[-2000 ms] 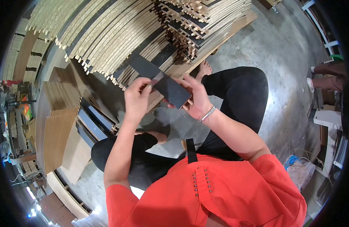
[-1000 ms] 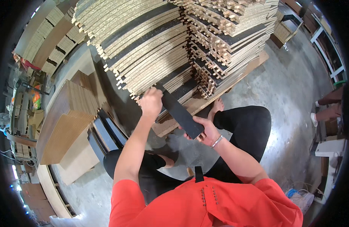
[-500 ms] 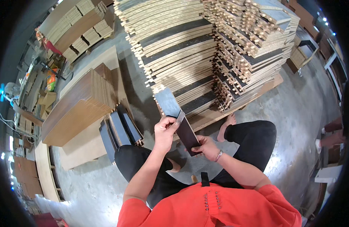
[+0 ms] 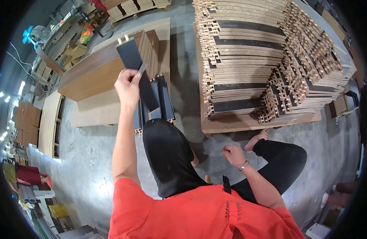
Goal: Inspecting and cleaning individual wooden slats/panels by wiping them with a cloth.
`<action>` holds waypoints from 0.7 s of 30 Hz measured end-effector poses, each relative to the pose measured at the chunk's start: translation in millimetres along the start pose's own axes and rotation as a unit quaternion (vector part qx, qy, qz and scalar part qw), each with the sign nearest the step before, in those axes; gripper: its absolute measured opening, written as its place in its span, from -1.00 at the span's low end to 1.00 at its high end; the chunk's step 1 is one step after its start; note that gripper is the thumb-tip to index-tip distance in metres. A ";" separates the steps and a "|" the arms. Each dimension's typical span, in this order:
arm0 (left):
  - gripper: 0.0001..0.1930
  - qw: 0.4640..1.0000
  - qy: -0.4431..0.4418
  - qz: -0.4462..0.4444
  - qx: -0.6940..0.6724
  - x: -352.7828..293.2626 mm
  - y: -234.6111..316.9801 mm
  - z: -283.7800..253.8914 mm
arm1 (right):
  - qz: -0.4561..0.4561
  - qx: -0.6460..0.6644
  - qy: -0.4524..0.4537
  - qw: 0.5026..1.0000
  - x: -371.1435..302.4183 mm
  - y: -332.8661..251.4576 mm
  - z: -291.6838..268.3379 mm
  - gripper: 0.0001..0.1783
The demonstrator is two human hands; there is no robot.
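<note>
My left hand (image 4: 127,87) is closed around a dark wooden board (image 4: 129,53) with two pale dowels sticking out of its far end. A thin grey flat strip (image 4: 143,67) also shows at the fingertips; I cannot tell what it is. The board is held at the left, over a small row of similar dark boards (image 4: 166,99) beside my left knee. My right hand (image 4: 233,155) is away from it, near my right leg, with curled fingers and nothing visible in them.
A tall stack of dowelled boards (image 4: 247,71) stands on a pallet base (image 4: 231,126) ahead to the right. At the left, a pile of brown panels (image 4: 100,73) lies on a pale sheet (image 4: 92,113). A fan (image 4: 40,34) and cartons (image 4: 76,51) are farther off.
The dark board has moved from in front of me, before the tall stack, to the left in my left hand. My right hand has let go of it. The view has turned left.
</note>
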State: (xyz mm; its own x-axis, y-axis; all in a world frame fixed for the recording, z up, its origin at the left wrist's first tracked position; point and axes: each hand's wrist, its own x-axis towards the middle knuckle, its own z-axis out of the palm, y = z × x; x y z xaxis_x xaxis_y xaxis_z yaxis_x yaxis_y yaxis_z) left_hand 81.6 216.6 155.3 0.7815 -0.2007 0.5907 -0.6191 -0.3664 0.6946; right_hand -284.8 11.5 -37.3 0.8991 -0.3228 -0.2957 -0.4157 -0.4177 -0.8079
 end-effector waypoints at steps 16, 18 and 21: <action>-0.92 0.761 -0.473 -0.043 -0.442 -114.6 121.3 105.3 | -0.141 0.333 -0.091 0.928 28.6 -135.9 -122.7 -0.26; -0.92 0.779 -0.514 -0.060 -0.354 -113.9 136.6 119.8 | -0.140 0.421 -0.037 0.895 29.1 -116.4 -117.3 -0.53; -0.94 0.847 -0.357 -0.070 -0.388 -106.4 132.0 138.3 | -0.032 0.599 0.004 0.800 19.4 -107.6 -136.9 -0.74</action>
State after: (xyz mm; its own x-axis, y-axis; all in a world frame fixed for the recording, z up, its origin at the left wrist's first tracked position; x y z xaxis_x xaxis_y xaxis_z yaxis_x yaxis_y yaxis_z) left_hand -72.7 63.9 127.3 0.5272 -0.8044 0.2740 -0.1642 0.2199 0.9616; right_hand -241.5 -66.1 113.6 0.9102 -0.3405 -0.2357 0.0645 0.6789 -0.7314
